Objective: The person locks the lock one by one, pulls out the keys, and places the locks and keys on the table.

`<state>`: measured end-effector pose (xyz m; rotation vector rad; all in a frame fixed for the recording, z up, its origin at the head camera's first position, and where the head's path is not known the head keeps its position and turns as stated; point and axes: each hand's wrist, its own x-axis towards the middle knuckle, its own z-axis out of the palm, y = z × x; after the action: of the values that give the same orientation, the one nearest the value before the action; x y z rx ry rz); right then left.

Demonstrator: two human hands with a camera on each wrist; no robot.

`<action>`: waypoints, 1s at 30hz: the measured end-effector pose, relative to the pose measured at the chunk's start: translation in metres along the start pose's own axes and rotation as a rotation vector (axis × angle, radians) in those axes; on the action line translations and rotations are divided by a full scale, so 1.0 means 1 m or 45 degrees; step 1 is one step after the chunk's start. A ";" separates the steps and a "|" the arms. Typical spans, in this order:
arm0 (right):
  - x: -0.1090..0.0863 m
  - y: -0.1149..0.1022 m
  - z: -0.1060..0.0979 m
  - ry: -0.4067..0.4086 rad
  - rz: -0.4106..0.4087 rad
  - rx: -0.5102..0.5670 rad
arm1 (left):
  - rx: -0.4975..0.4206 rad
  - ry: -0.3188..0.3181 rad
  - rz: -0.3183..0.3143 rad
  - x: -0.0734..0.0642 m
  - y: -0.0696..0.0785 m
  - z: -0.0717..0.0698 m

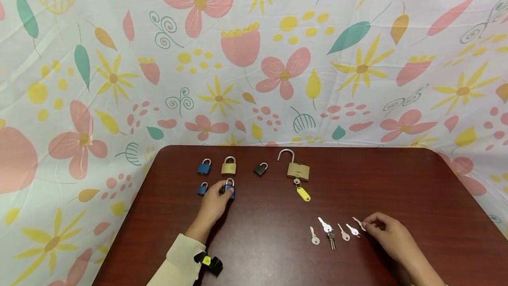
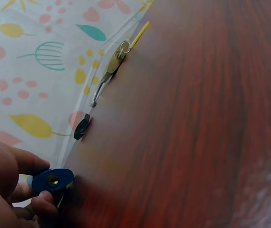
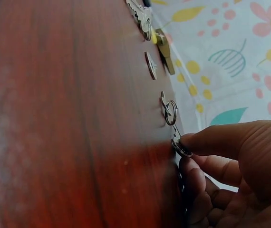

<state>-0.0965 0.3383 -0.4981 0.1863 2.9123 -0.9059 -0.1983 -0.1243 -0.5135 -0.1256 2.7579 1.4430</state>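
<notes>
My left hand (image 1: 213,203) pinches a blue padlock (image 1: 229,183) between thumb and fingers at the left of the table. In the left wrist view the lock's keyhole faces the camera. On the right, my right hand (image 1: 388,234) pinches a small silver key (image 1: 358,222), the rightmost of a row; in the right wrist view a ring (image 3: 182,151) shows at the fingertips. Beside it lie several more keys (image 1: 343,233). Near the left hand stand a smaller blue padlock (image 1: 203,189), another blue padlock (image 1: 204,167) and a brass padlock (image 1: 228,168).
Toward the back lie a small black padlock (image 1: 260,170) and a large brass padlock (image 1: 298,171) with its shackle open. A key with a yellow tag (image 1: 303,194) hangs from the large one. Behind the dark wooden table (image 1: 262,242) hangs a flowered cloth (image 1: 246,87).
</notes>
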 end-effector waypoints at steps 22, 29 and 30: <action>-0.002 -0.001 0.003 0.010 -0.005 0.019 | 0.074 0.080 0.080 -0.003 0.000 0.002; -0.002 -0.001 0.003 0.042 -0.038 0.015 | 0.080 0.071 0.037 -0.002 0.000 0.002; -0.002 -0.001 0.003 0.048 -0.044 0.013 | 0.081 0.069 0.035 -0.002 -0.001 0.002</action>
<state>-0.0943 0.3351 -0.4998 0.1562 2.9545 -0.9326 -0.1960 -0.1225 -0.5153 -0.1274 2.8570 1.3762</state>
